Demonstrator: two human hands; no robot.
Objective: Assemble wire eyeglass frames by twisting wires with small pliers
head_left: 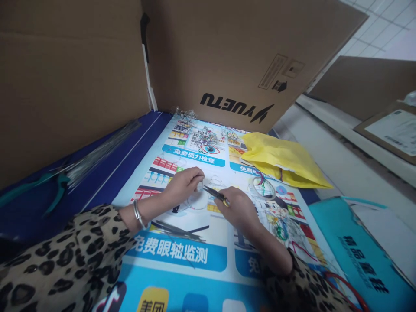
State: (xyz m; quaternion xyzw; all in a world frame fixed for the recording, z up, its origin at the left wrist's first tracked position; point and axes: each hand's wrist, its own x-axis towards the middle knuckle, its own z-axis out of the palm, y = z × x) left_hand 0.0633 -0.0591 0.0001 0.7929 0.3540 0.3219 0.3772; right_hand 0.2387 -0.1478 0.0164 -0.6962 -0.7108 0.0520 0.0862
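Observation:
My left hand (184,184) is closed in a pinch, with a bit of thin wire (200,185) below its fingertips. My right hand (238,208) is wrapped round small dark needle-nose pliers (215,193), whose handles are mostly hidden in the palm. The pliers' tips point left, close to the left fingertips and the wire. Under both hands lies a printed poster sheet (217,236). Short dark wire pieces (178,230) lie on it, near my left wrist.
Tangled coloured wires (204,138) lie at the back, below a tall cardboard panel (227,56). On the left are a bundle of straight wires (100,149) and teal-handled pliers (60,193). A yellow bag (282,158), a wire ring (262,187) and a teal box (354,242) are on the right.

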